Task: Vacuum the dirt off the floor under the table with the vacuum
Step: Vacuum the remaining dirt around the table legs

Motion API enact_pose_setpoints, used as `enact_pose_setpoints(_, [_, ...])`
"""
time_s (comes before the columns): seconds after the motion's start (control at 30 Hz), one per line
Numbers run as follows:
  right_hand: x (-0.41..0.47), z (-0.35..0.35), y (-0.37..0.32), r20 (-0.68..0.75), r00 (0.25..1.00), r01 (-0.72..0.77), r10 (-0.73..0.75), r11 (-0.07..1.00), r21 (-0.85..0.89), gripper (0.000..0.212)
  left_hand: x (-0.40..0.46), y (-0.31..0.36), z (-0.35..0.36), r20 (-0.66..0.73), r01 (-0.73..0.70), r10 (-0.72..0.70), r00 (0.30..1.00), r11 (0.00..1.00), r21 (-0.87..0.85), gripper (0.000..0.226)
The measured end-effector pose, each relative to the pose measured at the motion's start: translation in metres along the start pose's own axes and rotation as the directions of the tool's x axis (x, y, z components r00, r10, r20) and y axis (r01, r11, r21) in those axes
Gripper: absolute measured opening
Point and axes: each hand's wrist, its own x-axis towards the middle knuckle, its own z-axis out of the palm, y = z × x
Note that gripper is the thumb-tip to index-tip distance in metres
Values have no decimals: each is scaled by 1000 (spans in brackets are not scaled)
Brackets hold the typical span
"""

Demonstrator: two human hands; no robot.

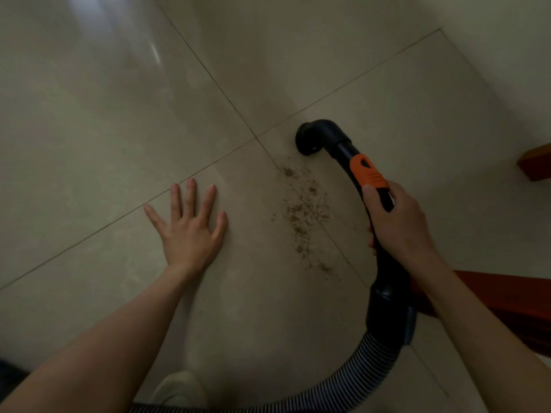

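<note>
Right hand [399, 216] gripping vacuum [372, 186] wand — nozzle [308, 140] sitting just beyond dirt [304, 216], streak running back toward wrist — left hand [187, 225] pressing floor [104, 129], fingers splayed.

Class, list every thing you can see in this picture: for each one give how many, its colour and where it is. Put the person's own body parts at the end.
vacuum nozzle: one, black, on the floor just beyond the dirt
vacuum handle: one, black with an orange grip, right of the dirt
vacuum hose: one, ribbed, grey and black, curving to the bottom edge
dirt: one scattered patch, brown, along a tile seam at centre
floor: beige glossy tiles, throughout
wooden pieces: two, reddish brown, at the right edge
shoe: one, pale, bottom centre
left hand: one, flat on the floor, fingers spread
right hand: one, gripping the vacuum handle
</note>
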Motion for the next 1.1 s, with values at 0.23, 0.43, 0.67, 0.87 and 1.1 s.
enact_pose_setpoints(0.23, [-7,-8,4,46,998,-31,30,999,28,18,0,2,-1,-5,7,-7,1000,1000,5,57])
enact_pose_setpoints(0.43, [-12,-7,6,104,994,15,-16,1000,13,15,-1,1,-1,-10,-4,4,1000,1000,9,57])
enact_pose_setpoints(0.67, [-7,-6,2,79,996,32,-31,999,-20,19,-1,2,-2,-9,0,0,1000,1000,5,57])
enact_pose_setpoints(0.87, [-22,2,-3,178,982,70,-65,997,-25,17,-1,2,-1,-7,-1,1,1000,1000,9,57])
enact_pose_setpoints(1.1, [-24,0,-4,116,992,64,-55,995,-73,27,-1,1,0,-7,-6,6,1000,1000,13,57])
